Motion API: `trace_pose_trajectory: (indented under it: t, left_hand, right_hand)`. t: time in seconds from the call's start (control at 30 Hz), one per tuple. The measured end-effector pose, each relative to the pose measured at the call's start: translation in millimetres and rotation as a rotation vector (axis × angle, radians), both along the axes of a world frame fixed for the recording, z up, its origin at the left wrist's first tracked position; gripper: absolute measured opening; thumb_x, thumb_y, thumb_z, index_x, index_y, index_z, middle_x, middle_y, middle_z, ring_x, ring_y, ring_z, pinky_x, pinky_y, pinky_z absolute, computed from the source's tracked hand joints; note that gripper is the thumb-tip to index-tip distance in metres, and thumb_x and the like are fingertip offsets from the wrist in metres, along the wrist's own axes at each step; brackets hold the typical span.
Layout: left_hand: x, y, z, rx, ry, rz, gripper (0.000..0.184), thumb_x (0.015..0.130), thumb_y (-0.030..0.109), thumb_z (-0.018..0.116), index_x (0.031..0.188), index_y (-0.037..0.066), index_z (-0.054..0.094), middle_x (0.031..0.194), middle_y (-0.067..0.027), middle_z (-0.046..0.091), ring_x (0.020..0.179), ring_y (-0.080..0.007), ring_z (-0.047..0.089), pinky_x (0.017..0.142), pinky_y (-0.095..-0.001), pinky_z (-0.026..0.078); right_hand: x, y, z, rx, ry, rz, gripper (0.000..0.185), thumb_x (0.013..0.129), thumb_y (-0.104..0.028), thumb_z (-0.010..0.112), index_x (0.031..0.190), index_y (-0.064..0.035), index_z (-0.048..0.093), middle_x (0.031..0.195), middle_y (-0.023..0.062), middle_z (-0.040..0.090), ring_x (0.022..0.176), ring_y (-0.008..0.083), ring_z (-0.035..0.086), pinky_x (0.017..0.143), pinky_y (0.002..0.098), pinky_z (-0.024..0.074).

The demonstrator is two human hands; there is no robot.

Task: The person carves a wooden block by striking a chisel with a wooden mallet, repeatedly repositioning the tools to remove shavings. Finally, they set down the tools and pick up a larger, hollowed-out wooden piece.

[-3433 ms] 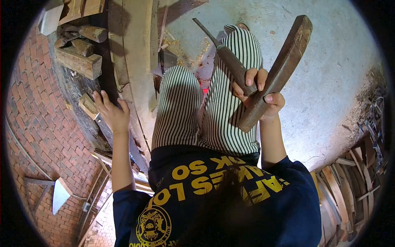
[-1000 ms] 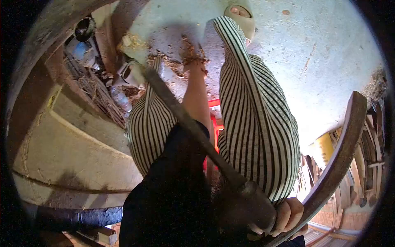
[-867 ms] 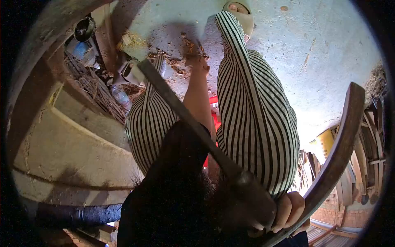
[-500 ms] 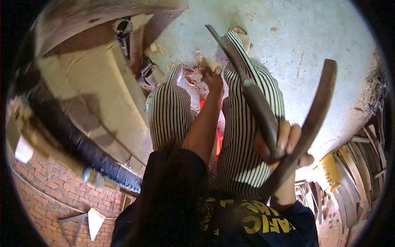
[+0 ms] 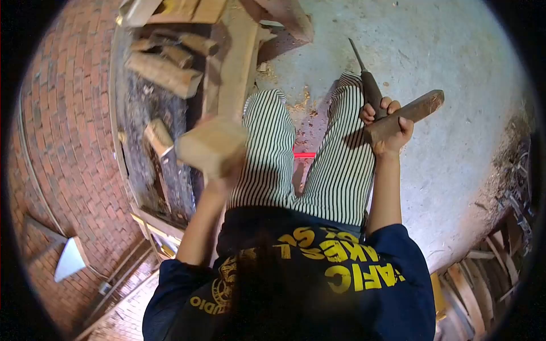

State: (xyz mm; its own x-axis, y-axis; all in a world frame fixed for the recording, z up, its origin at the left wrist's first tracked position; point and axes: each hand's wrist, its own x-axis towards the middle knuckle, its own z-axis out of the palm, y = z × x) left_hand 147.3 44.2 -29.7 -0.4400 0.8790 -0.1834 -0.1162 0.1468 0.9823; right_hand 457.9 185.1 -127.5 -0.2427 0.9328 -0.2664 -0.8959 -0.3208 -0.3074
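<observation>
On the left, my left hand [image 5: 223, 177] is closed on a pale wooden block [image 5: 210, 141]. Motion blurs the block, which narrows toward my fingers. Over my right thigh, my right hand [image 5: 395, 133] grips two things at once. One is a chisel [image 5: 372, 91] with a dark handle, its thin blade pointing away from me. The other is a dark brown piece of wood [image 5: 406, 117], crossing the chisel's handle end and slanting up to the right. The two held loads are well apart.
A workbench [image 5: 242, 62] runs along my left, with several wood offcuts [image 5: 165, 71] and another wooden piece [image 5: 158, 137] on it. Shavings [image 5: 304, 102] litter the concrete floor [image 5: 449, 153]. Curved boards [image 5: 472, 290] stand at lower right, and a brick wall [image 5: 71, 131] rises at far left.
My left hand has swung from between my knees to the left, bringing the wooden block over the bench side. My right hand has moved farther out with the chisel and brown wood. The view has turned.
</observation>
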Motion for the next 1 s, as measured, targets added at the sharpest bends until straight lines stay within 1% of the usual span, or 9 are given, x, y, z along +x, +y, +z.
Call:
trace_pose_trajectory:
  t: [0.07, 0.3, 0.37, 0.47, 0.57, 0.67, 0.77, 0.9, 1.0]
  left_hand:
    - [-45, -36, 28, -0.052, 0.718, -0.040, 0.083, 0.077, 0.006, 0.071, 0.142, 0.004, 0.019, 0.130, -0.0099, 0.040, 0.116, -0.0243, 0.045, 0.097, -0.0368, 0.042]
    - [-130, -111, 1, -0.131, 0.696, 0.303, 0.093, 0.080, 0.011, 0.070, 0.137, 0.003, -0.003, 0.136, -0.0203, 0.032, 0.124, -0.0269, 0.038, 0.105, -0.0403, 0.031]
    - [-135, -110, -6, -0.116, 0.777, 0.395, 0.092, 0.081, 0.012, 0.070, 0.134, 0.003, -0.004, 0.136, -0.0214, 0.032, 0.125, -0.0270, 0.037, 0.106, -0.0408, 0.029]
    - [-133, -107, -5, -0.007, 0.560, 0.527, 0.078, 0.081, 0.016, 0.070, 0.127, 0.001, 0.009, 0.134, -0.0231, 0.031, 0.124, -0.0291, 0.036, 0.106, -0.0401, 0.028]
    - [-140, -108, -13, 0.014, 0.587, 0.538, 0.076, 0.082, 0.015, 0.069, 0.126, 0.001, 0.010, 0.130, -0.0233, 0.034, 0.121, -0.0291, 0.038, 0.104, -0.0398, 0.029]
    - [-140, -105, -13, 0.014, 0.683, 0.555, 0.072, 0.080, 0.014, 0.070, 0.126, 0.001, 0.016, 0.123, -0.0193, 0.037, 0.116, -0.0263, 0.040, 0.100, -0.0396, 0.032]
    - [-136, -103, -7, 0.033, 0.623, 0.571, 0.075, 0.078, 0.014, 0.073, 0.125, 0.001, 0.016, 0.122, -0.0164, 0.038, 0.116, -0.0239, 0.041, 0.099, -0.0382, 0.033]
    - [-128, -97, -5, 0.196, 0.423, 0.607, 0.083, 0.070, 0.005, 0.075, 0.127, 0.005, 0.014, 0.122, -0.0145, 0.036, 0.116, -0.0241, 0.041, 0.099, -0.0393, 0.035]
    - [-128, -92, -7, 0.122, 0.614, 0.669, 0.085, 0.066, 0.006, 0.076, 0.125, 0.005, 0.015, 0.121, -0.0156, 0.037, 0.114, -0.0254, 0.042, 0.099, -0.0400, 0.034]
  right_hand:
    - [-1, -3, 0, 0.003, -0.003, 0.007, 0.029, 0.067, -0.030, 0.055, 0.082, -0.0060, 0.049, 0.092, 0.0071, 0.049, 0.075, 0.0287, 0.044, 0.066, 0.0390, 0.0392]
    - [-6, -4, 2, -0.043, -0.212, 0.003, 0.019, 0.070, -0.022, 0.054, 0.075, -0.0040, 0.050, 0.088, 0.0092, 0.050, 0.080, 0.0271, 0.050, 0.078, 0.0471, 0.0451]
    - [-9, -8, -2, 0.017, -0.369, 0.043, 0.012, 0.072, -0.016, 0.053, 0.076, -0.0057, 0.050, 0.085, 0.0068, 0.051, 0.082, 0.0226, 0.052, 0.077, 0.0370, 0.0470]
    - [-19, -16, -10, 0.036, -0.669, 0.071, 0.011, 0.070, -0.015, 0.060, 0.077, -0.0066, 0.057, 0.079, 0.0024, 0.056, 0.082, 0.0156, 0.051, 0.080, 0.0270, 0.0378]
    - [-31, -14, -16, 0.137, -0.780, 0.171, 0.009, 0.070, -0.014, 0.053, 0.074, -0.0069, 0.049, 0.083, 0.0044, 0.052, 0.083, 0.0186, 0.047, 0.083, 0.0302, 0.0378]
    - [-48, -3, 15, 0.073, -0.553, 0.205, 0.011, 0.070, -0.019, 0.052, 0.074, -0.0091, 0.047, 0.084, 0.0058, 0.051, 0.082, 0.0200, 0.049, 0.072, 0.0403, 0.0471]
    - [-58, -3, 20, 0.121, -0.347, 0.250, 0.014, 0.070, -0.020, 0.051, 0.075, -0.0071, 0.048, 0.084, 0.0065, 0.049, 0.081, 0.0217, 0.047, 0.074, 0.0394, 0.0460]
    - [-73, -14, 13, 0.011, -0.451, 0.231, 0.017, 0.071, -0.023, 0.049, 0.077, -0.0068, 0.049, 0.084, 0.0078, 0.049, 0.079, 0.0243, 0.047, 0.077, 0.0439, 0.0428]
    - [-66, 9, -4, 0.008, -0.345, 0.299, 0.017, 0.070, -0.023, 0.050, 0.077, -0.0075, 0.048, 0.084, 0.0071, 0.049, 0.078, 0.0228, 0.047, 0.078, 0.0433, 0.0423]
